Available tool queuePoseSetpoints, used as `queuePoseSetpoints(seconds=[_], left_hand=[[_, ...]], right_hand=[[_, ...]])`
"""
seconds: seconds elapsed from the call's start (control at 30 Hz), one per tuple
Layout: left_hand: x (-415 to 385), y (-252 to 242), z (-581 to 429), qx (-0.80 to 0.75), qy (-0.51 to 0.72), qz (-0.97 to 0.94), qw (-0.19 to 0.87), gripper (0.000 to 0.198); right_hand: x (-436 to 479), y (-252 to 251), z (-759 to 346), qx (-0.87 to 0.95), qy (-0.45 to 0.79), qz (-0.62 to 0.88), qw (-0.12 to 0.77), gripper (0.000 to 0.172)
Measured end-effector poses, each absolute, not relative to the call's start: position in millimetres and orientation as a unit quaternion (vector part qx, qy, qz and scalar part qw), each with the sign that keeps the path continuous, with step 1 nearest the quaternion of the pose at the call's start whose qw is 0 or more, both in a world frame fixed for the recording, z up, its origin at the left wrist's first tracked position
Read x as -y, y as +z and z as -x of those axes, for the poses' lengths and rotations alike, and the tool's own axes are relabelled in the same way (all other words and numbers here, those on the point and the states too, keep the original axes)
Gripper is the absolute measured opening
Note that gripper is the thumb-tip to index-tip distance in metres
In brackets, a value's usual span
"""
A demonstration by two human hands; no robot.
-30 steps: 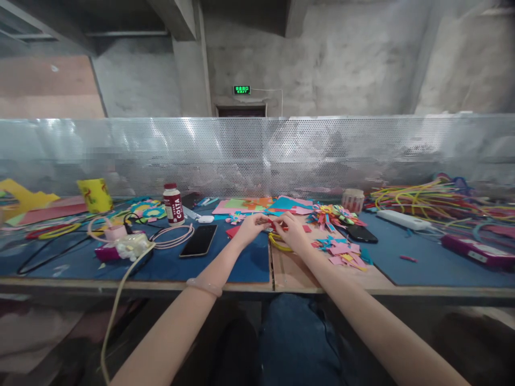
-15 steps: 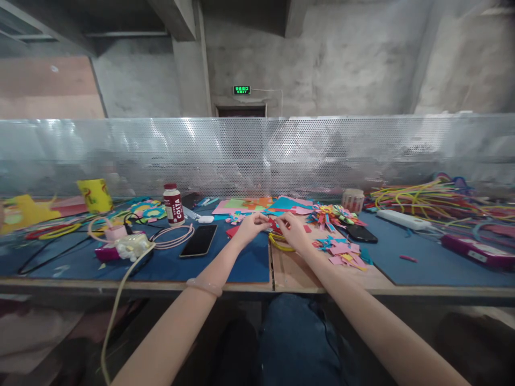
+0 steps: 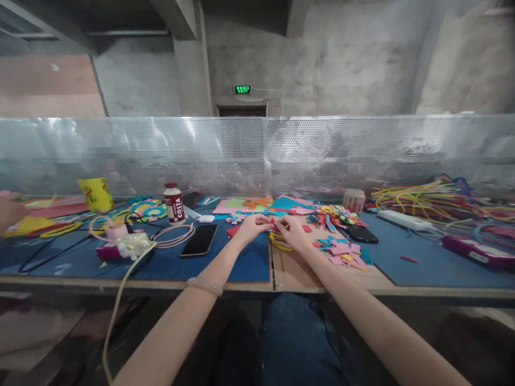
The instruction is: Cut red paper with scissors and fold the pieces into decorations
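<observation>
Between my fingertips is a small red piece of paper or foam [image 3: 273,223]. My left hand [image 3: 254,227] pinches it from the left, and my right hand [image 3: 292,230] pinches it from the right. Just below the hands lies a yellow loop [image 3: 280,245] on the bare wooden strip of the table. Part of a red sheet [image 3: 233,231] shows beside my left hand. To the right of my right hand are cut pink and blue pieces [image 3: 345,251] and a heap of fringed colourful pieces [image 3: 333,215].
Coloured sheets [image 3: 290,205] lie behind my hands. On the left are a black phone [image 3: 199,239], a dark red bottle [image 3: 174,204] and a power strip with cables [image 3: 129,247]. Another phone [image 3: 362,233] and bundled pipe cleaners [image 3: 418,198] lie right. Another person's hand [image 3: 14,213] is at far left.
The red piece has turned slightly between my fingers and now shows a pointed top. At far left, another person's hand has come into view over the yellow sheet.
</observation>
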State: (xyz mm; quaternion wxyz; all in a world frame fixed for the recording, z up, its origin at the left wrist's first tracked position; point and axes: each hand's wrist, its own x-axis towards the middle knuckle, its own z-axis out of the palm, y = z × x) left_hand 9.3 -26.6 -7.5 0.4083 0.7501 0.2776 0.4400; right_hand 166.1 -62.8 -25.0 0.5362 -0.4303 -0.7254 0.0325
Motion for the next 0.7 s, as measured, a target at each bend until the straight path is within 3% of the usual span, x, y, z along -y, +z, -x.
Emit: queuePoseSetpoints(seconds=[0.13,0.27,0.53,0.7], left_hand=[[29.0,-6.8,-8.2,-0.319,0.424,-0.752,0.392,0.027],[35.6,-4.6,-7.4,-0.327,0.379,-0.765,0.405,0.033],[35.5,-6.2,-9.7,-0.287,0.372,-0.713,0.521,0.048],[33.2,-7.0,-10.0,-0.285,0.392,-0.703,0.521,0.041]], right_hand=[[59.1,-27.3,-169.3,0.711,0.031,0.449,0.541,0.017],[58.2,-28.6,-173.1,0.698,-0.059,0.471,0.536,0.016],[65.5,-26.5,-165.6,0.760,-0.286,0.430,0.394,0.016],[69.0,-26.0,-162.4,0.771,-0.331,0.417,0.349,0.015]])
